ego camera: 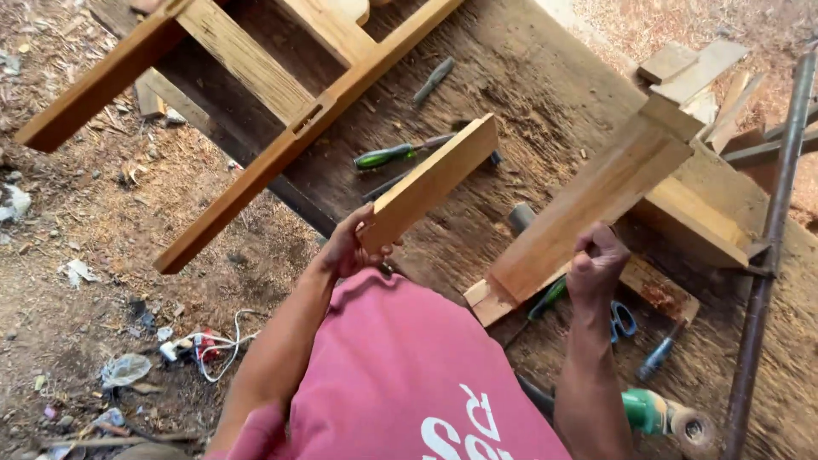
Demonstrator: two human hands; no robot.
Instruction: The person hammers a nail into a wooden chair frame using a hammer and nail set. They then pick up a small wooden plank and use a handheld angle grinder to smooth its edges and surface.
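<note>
My left hand [354,245] grips the near end of a short light wooden board [430,181], which points up and to the right over a worn wooden workbench [528,77]. My right hand [598,262] is closed on the edge of a longer, wider plank [592,200] that slants from the bench's near side up toward a stack of timber at the right. The two boards are apart, with a gap of bench between them.
A wooden frame [247,94] lies across the bench's upper left. A green-handled chisel [388,155], another tool [433,79], blue scissors [623,319] and a green power tool [660,415] lie about. A metal bar [771,238] runs along the right. Sawdust and litter cover the ground.
</note>
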